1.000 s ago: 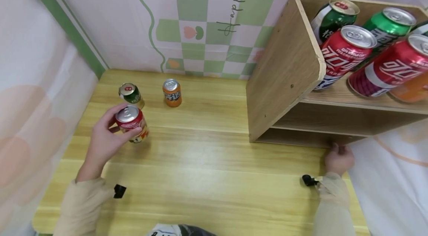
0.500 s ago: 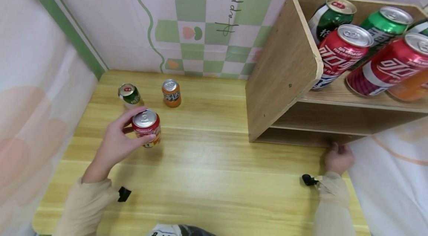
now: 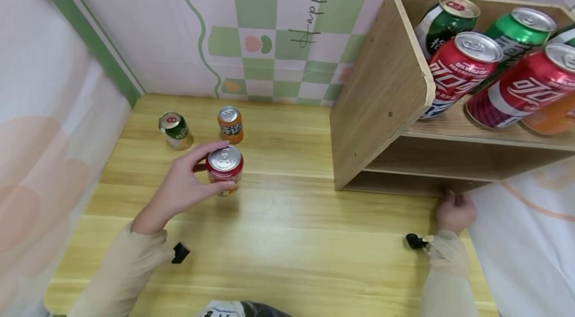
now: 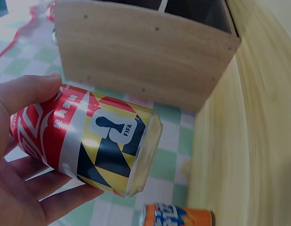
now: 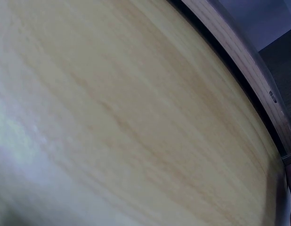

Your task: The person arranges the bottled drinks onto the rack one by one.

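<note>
My left hand [image 3: 188,184] grips a red soda can [image 3: 226,169], thumb on one side and fingers round the other. The left wrist view shows the can's yellow-and-black lower part [image 4: 110,146] and its bare base rim, with a gap to the tabletop [image 4: 230,155]. Close behind it stands an orange soda can [image 3: 231,130], and a green can [image 3: 176,131] stands farther left. At the far right, my right hand [image 3: 455,213] holds the lower front corner of the wooden shelf [image 3: 382,92]; some of its fingers are hidden behind the board.
Red, green and orange cans, several in all, stand on the shelf's top level, among them a red can [image 3: 464,70] at the near left. Two lower compartments [image 3: 431,157] lie below. A checkered cloth [image 3: 256,7] hangs behind the table. Dark-and-white fabric [image 3: 238,308] shows at the bottom edge.
My left hand has carried the red soda can to the right, from in front of the green can to in front of the orange one. My right hand stays at the shelf corner.
</note>
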Motion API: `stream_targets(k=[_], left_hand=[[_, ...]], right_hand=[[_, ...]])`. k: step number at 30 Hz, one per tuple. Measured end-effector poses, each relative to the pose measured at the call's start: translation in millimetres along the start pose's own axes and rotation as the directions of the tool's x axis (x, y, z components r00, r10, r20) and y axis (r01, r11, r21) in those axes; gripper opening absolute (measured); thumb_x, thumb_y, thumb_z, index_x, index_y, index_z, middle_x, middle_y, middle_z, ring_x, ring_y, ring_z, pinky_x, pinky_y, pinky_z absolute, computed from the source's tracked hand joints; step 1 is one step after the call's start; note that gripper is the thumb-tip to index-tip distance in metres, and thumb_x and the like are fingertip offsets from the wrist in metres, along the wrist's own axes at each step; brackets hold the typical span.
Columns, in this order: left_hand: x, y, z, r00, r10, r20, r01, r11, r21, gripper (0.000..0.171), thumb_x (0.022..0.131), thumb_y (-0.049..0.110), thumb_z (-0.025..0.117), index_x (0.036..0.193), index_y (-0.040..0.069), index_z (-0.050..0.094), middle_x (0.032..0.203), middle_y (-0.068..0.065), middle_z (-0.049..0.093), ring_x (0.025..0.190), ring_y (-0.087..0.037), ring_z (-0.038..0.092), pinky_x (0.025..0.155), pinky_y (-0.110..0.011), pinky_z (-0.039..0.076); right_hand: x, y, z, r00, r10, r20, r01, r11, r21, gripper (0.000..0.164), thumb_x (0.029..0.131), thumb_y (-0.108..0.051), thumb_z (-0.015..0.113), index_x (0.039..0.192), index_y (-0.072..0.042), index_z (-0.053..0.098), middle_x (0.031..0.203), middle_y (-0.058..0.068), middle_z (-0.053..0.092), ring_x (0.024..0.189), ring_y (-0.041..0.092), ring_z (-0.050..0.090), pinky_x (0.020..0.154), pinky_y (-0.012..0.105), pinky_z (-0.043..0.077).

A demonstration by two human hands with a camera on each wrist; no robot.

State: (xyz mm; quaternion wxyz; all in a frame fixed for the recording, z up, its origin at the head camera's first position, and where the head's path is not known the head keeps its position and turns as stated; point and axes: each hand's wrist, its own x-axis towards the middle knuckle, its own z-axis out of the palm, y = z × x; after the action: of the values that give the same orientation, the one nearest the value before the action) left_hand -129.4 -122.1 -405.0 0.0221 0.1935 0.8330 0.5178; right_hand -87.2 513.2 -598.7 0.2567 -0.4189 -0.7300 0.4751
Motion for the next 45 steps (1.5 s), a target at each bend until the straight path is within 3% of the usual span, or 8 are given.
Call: stream_targets(k=[3,12,23,35,41,45], left_hand=[[6.7,6.6,6.2,0.999,0.018,0.03,-0.017,0.999,-0.027,0.074,0.076,0.017,0.092,0.142,0.022,0.059,0.139,-0.002,0.06,0.121,-0.023,0.06,0.094,-0.046,0.054],[20.7,23.4,27.4,0.988,0.098,0.117,-0.088,0.992,-0.089,0.074,0.075,0.019,0.093,0.141,0.02,0.059,0.135,-0.002,0.063,0.118,-0.021,0.061,0.094,-0.046,0.055],[33.3,40.8,55.4,0.968,0.193,0.162,-0.166,0.972,-0.168,0.073,0.075,0.015,0.093,0.14,0.02,0.061,0.133,0.002,0.064,0.117,-0.017,0.062,0.092,-0.04,0.056],[53.4,65.5,98.6,0.914,0.318,0.25,-0.251,0.93,-0.267,0.07,0.076,0.015,0.092,0.139,0.014,0.061,0.134,0.002,0.064,0.118,-0.01,0.061,0.092,-0.03,0.056],[63.2,76.4,121.6,0.898,0.322,0.3,-0.241,0.93,-0.278,0.071,0.076,0.015,0.092,0.14,0.015,0.061,0.134,0.0,0.064,0.119,-0.007,0.059,0.093,-0.027,0.055],[70.2,86.9,140.4,0.874,0.35,0.337,-0.276,0.928,-0.25,0.072,0.077,0.017,0.092,0.141,0.016,0.059,0.131,0.002,0.064,0.111,-0.004,0.06,0.087,-0.023,0.056]], right_hand=[[1,2,0,1.0,0.001,-0.003,-0.001,1.0,0.017,0.04,0.104,-0.016,0.054,0.142,-0.001,0.057,0.145,0.016,0.056,0.129,0.013,0.055,0.111,0.025,0.041],[3,7,1,1.0,-0.021,-0.019,0.02,0.999,-0.031,0.04,0.105,-0.018,0.053,0.14,-0.001,0.059,0.142,0.017,0.058,0.126,0.012,0.057,0.109,0.025,0.043],[4,7,2,0.998,-0.056,-0.029,0.053,0.994,-0.096,0.04,0.105,-0.021,0.053,0.138,0.0,0.061,0.139,0.02,0.06,0.121,0.012,0.059,0.106,0.025,0.045],[4,5,3,0.997,-0.066,-0.033,0.063,0.994,-0.084,0.039,0.104,-0.018,0.053,0.137,0.001,0.061,0.139,0.02,0.06,0.122,0.011,0.058,0.107,0.024,0.045],[1,2,4,0.999,-0.049,-0.025,0.047,0.996,-0.074,0.04,0.104,-0.018,0.053,0.137,0.004,0.06,0.139,0.022,0.06,0.121,0.011,0.059,0.106,0.024,0.045],[1,4,3,0.998,-0.047,-0.029,0.045,0.997,-0.063,0.04,0.104,-0.019,0.053,0.137,0.003,0.06,0.138,0.02,0.061,0.119,0.01,0.059,0.106,0.024,0.045]])
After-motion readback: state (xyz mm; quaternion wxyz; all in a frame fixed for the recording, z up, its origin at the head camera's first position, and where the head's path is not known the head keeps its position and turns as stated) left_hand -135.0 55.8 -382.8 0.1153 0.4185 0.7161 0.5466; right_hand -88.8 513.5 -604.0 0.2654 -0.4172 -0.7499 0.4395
